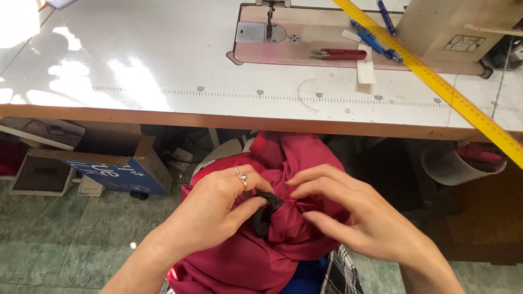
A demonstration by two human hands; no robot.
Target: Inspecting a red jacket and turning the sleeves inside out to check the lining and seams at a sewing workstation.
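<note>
**Both hands bunch red cloth below the near edge of the sewing table**

The left hand (218, 209), a ring on one finger, pinches a small black piece (265, 213) between thumb and fingertips, pressing it into the folds of the red fabric (272, 239). The right hand (348, 212) lies on the same cloth just beside it, fingers spread and curved, fingertips touching the fabric next to the black piece; it rests on the cloth rather than closing around it. The fabric is heaped in the person's lap, below and in front of the near edge of the table (163, 65), not on it.

On the table top, toward the far edge, stands the sewing machine (305, 38), its pale pink bed flat on the surface. Red-handled snips (340, 54) lie on that bed, near its front. Blue pens (376, 41) rest toward the right of the bed, and a long yellow ruler (436, 81) runs diagonally across them, down to the table's right edge. A printed measuring scale (272, 95) runs parallel to the near edge.

Under the table, to the left, sits a blue cardboard box (122, 169) on the green tiled floor (54, 234). To the right stands a pale bucket (452, 163) holding red scraps.
</note>
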